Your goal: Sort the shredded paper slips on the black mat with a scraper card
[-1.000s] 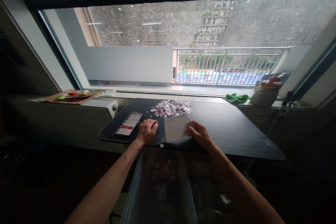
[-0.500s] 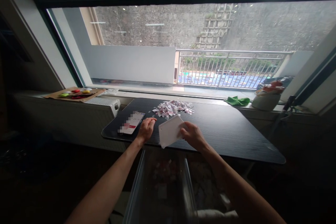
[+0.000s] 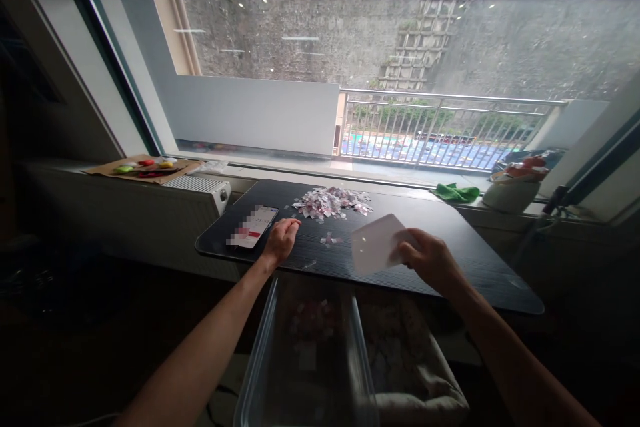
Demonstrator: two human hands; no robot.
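My right hand [image 3: 425,255] grips a flat white rectangular plate [image 3: 376,244] by its right side, fingers and thumb closed on it; it is slightly blurred and tilted over the dark table [image 3: 440,247]. My left hand [image 3: 283,238] is at the table's front, its fingers drawn together; whether anything is inside them is hidden. Beside it on the left lies a phone [image 3: 255,227], its screen partly pixelated. Behind the hands is a heap of small white and reddish pieces [image 3: 331,201], like tiny packets or scraps. A few such pieces [image 3: 330,239] lie between my hands.
Below the table's front edge stands a clear plastic bin [image 3: 365,353] with similar pieces inside. A pale cloth-lined container [image 3: 425,400] is to its right. On the sill are a green cloth [image 3: 456,193], a pale pot [image 3: 510,197] and cardboard [image 3: 107,168] with coloured items.
My right hand has moved right with the white plate, away from the left hand. A few small pieces now show on the table where the plate was. My left hand stays nearly still.
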